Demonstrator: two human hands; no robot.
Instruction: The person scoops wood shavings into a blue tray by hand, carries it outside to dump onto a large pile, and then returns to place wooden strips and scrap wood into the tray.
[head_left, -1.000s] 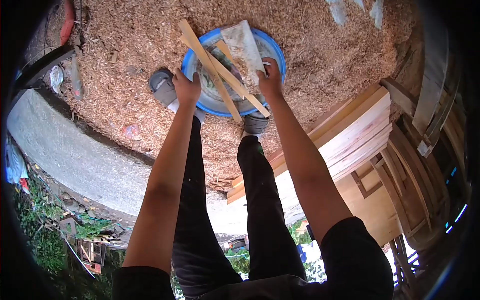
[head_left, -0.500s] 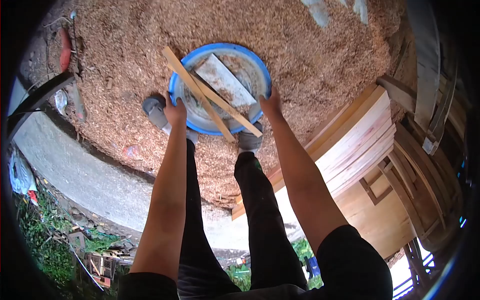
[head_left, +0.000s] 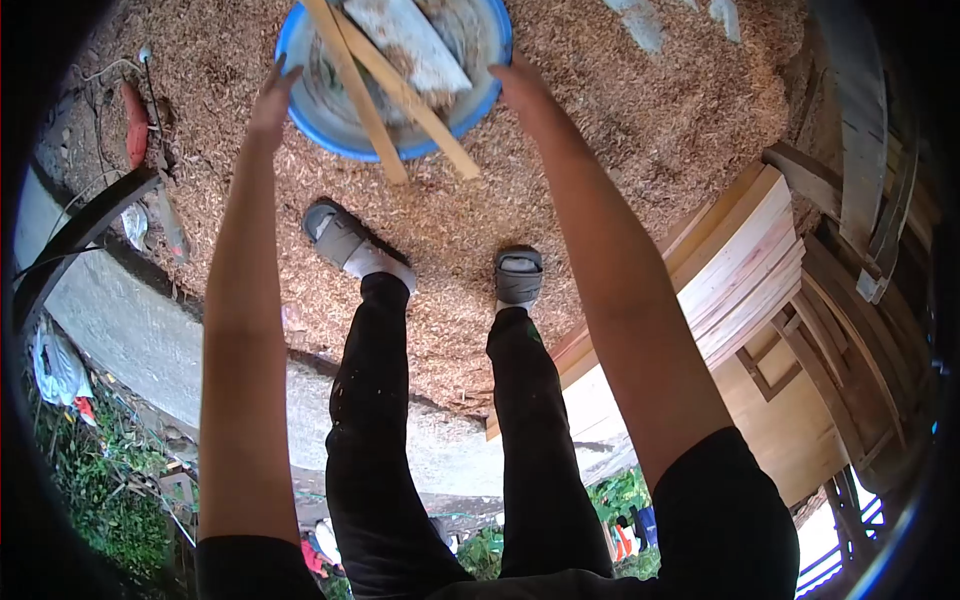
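My left hand [head_left: 272, 102] grips the left side of a wide round basin with a blue rim [head_left: 322, 141]. On the opposite side, my right hand [head_left: 522, 88] is closed on the rim. A pale flat board [head_left: 405, 38], speckled with brown bits, rests inside the basin. Two narrow wooden strips lie across it, one wooden strip [head_left: 362, 100] and another wooden strip [head_left: 425, 115], crossing near the top and sticking out over the near rim. The basin's far edge is cut off by the top of the view, and my fingers under the rim are hidden.
Wood shavings [head_left: 620, 160] cover the ground. My sandalled feet [head_left: 518, 278] stand below the basin. A stack of planks [head_left: 740, 270] is at the right, with wooden frames beyond. At the left are a dark curved bar [head_left: 85, 235], a red object [head_left: 136, 125] and a concrete strip [head_left: 120, 310].
Both hands have carried the basin away from my feet, up and left in the view. My feet and the shavings beneath now show fully. The strips and board moved along with it.
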